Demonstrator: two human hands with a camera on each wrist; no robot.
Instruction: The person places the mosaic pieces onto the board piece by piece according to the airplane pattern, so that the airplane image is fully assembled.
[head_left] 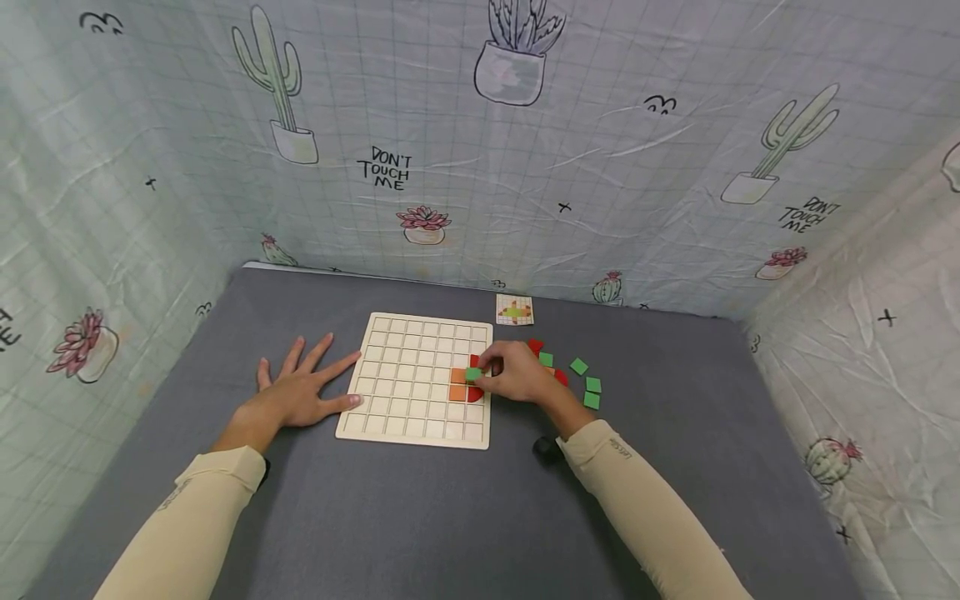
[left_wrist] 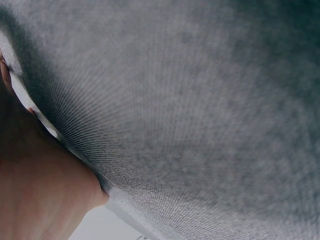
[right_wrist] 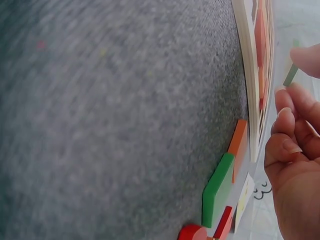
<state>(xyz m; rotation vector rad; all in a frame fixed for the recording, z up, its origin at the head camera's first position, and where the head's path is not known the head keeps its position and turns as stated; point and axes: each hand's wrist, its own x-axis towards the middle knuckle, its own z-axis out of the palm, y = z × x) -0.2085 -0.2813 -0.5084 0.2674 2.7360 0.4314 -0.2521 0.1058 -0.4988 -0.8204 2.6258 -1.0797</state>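
Note:
A pale wooden grid board (head_left: 405, 375) lies on the grey table. Near its right edge sit two orange square tiles (head_left: 457, 392) and red pieces (head_left: 475, 395), partly covered. My right hand (head_left: 517, 372) pinches a green square tile (head_left: 473, 375) between thumb and fingertips, just over these pieces. In the right wrist view the green tile (right_wrist: 291, 75) is seen edge-on, above the board's surface. My left hand (head_left: 300, 393) rests with fingers spread, thumb and forefinger at the board's left edge. The left wrist view shows mostly grey cloth and part of the hand (left_wrist: 45, 185).
Loose green tiles (head_left: 592, 385) and red pieces (head_left: 535, 345) lie right of the board, some behind my right hand. A small pattern card (head_left: 514, 310) lies past the board's far right corner. Cloth with printed cacti (head_left: 427, 125) hangs around the table.

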